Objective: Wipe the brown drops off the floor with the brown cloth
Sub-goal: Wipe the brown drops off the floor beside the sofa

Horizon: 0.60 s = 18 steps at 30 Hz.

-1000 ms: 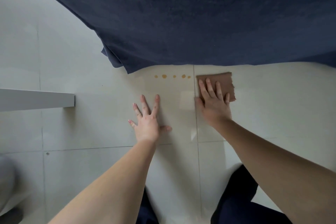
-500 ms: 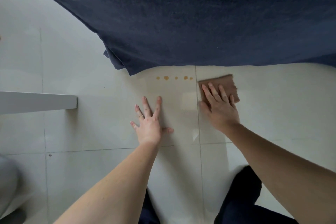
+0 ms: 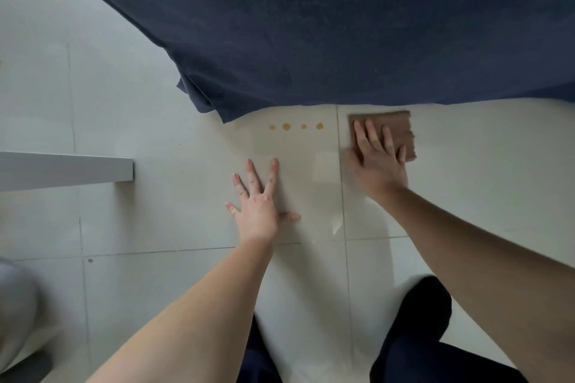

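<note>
Right hand [image 3: 378, 158] flat, fingers spread, pressing brown cloth [image 3: 401, 130] on floor [image 3: 466, 196]. Left hand [image 3: 258, 205] open, bracing on tile. Four brown drops [image 3: 295, 126] untouched, just beside cloth at 9 o'clock. Best: keep palm pressure, sweep cloth toward 9 o'clock across whole row.

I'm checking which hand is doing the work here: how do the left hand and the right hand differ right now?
The right hand lies flat on the brown cloth; the left hand presses bare floor. The right hand sits level with and right of the brown drops; the left hand sits nearer the person, below them. The left hand's fingers are splayed wider. Both are open, palms down.
</note>
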Each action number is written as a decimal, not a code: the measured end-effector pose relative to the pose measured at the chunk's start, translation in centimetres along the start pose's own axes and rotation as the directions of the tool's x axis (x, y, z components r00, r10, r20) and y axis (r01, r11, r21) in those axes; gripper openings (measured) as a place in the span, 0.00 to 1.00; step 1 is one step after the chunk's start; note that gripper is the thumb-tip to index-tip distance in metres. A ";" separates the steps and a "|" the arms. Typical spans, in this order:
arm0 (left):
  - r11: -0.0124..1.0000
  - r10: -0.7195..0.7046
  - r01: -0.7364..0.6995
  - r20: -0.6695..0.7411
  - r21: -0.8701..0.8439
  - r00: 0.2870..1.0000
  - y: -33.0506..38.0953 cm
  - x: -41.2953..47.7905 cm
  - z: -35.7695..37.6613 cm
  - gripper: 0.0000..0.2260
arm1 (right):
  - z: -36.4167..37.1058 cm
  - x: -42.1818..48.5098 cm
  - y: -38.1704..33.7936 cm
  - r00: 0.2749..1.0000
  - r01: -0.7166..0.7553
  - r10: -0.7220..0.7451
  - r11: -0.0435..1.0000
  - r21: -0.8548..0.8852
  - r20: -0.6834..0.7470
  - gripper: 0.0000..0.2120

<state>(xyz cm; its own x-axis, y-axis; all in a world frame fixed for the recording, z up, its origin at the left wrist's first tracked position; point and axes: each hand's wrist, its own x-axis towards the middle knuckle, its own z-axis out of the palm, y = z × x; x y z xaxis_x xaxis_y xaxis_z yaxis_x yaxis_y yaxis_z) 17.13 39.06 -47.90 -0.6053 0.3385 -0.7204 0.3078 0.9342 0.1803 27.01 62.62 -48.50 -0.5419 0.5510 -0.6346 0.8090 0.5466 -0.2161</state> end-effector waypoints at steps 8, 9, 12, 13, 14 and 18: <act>1.000 -0.003 0.003 0.001 -0.014 1.000 -0.1 0.1 -0.2 0.59 | 1.5 -1.5 -1.4 0.975 0.217 -0.211 0.971 -0.100 0.067 0.31; 1.000 -0.004 0.004 -0.001 -0.011 1.000 -0.1 0.1 -0.1 0.59 | 1.1 -1.7 -0.3 0.973 0.225 -0.217 0.968 -0.111 0.081 0.30; 1.000 -0.002 0.002 -0.011 -0.009 1.000 -0.1 0.1 0.1 0.58 | -0.1 0.1 0.0 0.992 0.116 -0.112 0.991 -0.060 0.062 0.30; 1.000 0.001 -0.001 -0.014 -0.007 1.000 -0.1 0.1 0.2 0.58 | -0.2 0.9 -1.0 0.997 0.062 -0.061 0.998 -0.024 0.043 0.31; 1.000 0.002 -0.002 -0.017 -0.003 1.000 -0.1 0.2 0.2 0.58 | -0.2 1.4 -2.2 0.999 0.027 -0.027 1.000 0.007 0.028 0.31; 1.000 -0.005 0.005 -0.018 0.015 1.000 -0.1 0.2 0.1 0.59 | 1.2 0.1 -4.0 0.990 0.140 -0.139 0.989 -0.043 0.033 0.31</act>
<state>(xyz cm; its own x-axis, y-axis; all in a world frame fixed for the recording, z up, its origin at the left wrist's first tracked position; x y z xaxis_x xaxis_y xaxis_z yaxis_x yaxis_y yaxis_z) 17.03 39.04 -48.10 -0.6200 0.3358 -0.7091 0.3159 0.9341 0.1661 23.97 59.69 -48.55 -0.6408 0.4486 -0.6230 0.7147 0.6448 -0.2709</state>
